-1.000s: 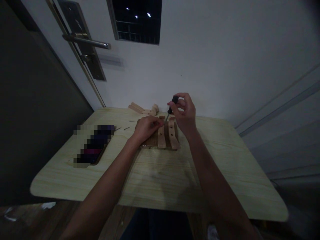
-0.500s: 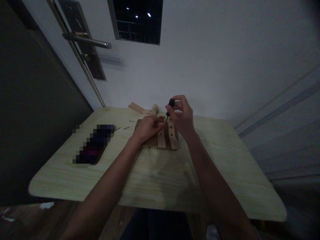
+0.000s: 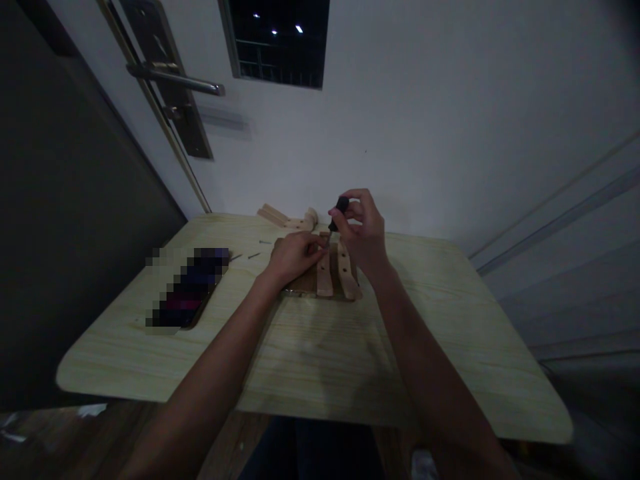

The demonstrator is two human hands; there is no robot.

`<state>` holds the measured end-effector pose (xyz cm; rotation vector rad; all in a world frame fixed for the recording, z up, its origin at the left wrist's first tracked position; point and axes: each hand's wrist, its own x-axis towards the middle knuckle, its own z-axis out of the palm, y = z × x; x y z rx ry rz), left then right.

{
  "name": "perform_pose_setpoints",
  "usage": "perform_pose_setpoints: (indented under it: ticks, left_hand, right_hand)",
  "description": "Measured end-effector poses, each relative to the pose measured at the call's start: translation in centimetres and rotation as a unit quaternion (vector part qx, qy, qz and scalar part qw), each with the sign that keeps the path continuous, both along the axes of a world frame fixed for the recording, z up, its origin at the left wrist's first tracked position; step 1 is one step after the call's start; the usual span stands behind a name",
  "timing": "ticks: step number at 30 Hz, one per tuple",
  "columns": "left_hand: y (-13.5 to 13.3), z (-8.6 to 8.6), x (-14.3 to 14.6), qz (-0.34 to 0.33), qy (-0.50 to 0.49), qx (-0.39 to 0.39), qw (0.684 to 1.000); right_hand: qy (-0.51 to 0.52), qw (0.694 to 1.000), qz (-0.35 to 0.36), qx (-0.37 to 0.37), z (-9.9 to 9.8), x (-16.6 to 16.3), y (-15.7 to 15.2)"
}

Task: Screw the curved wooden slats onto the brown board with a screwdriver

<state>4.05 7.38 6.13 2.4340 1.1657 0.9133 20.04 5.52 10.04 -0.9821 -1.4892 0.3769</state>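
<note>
My right hand (image 3: 366, 230) grips the black handle of a screwdriver (image 3: 339, 215), held at a tilt with its shaft pointing down. Close to the shaft's lower end, the fingertips of my left hand (image 3: 295, 255) are pinched together over a pale wooden piece (image 3: 325, 279). Whatever sits between those fingertips is too small to make out. This piece lies on a brown board (image 3: 300, 283), beside a second curved wooden piece (image 3: 346, 272) with dark holes. My left hand covers part of the board.
Further loose wooden pieces (image 3: 295, 223) lie at the table's back edge, against the white door (image 3: 425, 120). Several screws (image 3: 254, 255) are left of the board. A phone (image 3: 193, 293) lies on the left of the pale table (image 3: 350, 360). A metal door handle (image 3: 180, 81) juts out above.
The screwdriver handle has shifted slightly left and tilts a little more, its tip nearer my left fingertips. My left hand stays nearly in place.
</note>
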Motion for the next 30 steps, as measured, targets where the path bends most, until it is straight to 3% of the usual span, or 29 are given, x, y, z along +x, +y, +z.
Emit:
perform_pose_setpoints:
  ticks: [20, 30]
  left_hand:
    - [0.2, -0.3, -0.1, -0.008, -0.021, -0.019, 1.0]
    - [0.1, -0.3, 0.0, 0.003, -0.032, -0.027, 0.999]
  right_hand:
    - [-0.04, 0.999, 0.009, 0.004, 0.3, 0.1, -0.3]
    - [-0.096, 0.992, 0.082, 0.008, 1.0, 0.7, -0.9]
